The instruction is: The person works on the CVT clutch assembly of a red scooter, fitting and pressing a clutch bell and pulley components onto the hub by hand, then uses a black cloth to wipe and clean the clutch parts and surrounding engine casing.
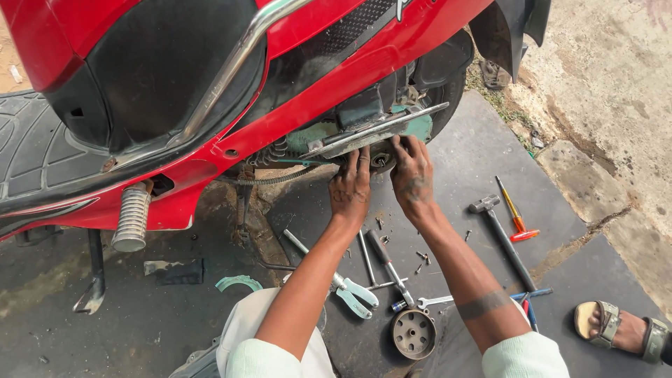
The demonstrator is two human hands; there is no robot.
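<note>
both hands, left hand [351,187] and right hand [413,175], fingertips hidden under scooter [336,63], perhaps gripping its engine cover [371,136].

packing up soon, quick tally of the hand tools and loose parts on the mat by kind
hammer: 1
orange-handled screwdriver: 1
pliers: 1
spanner: 1
round metal disc part: 1
total: 5, small loose bolts not counted

floor: dark mat [490,150] | on it: hammer [505,241], screwdriver [516,217], pliers [350,288], round pulley [413,334]
</note>
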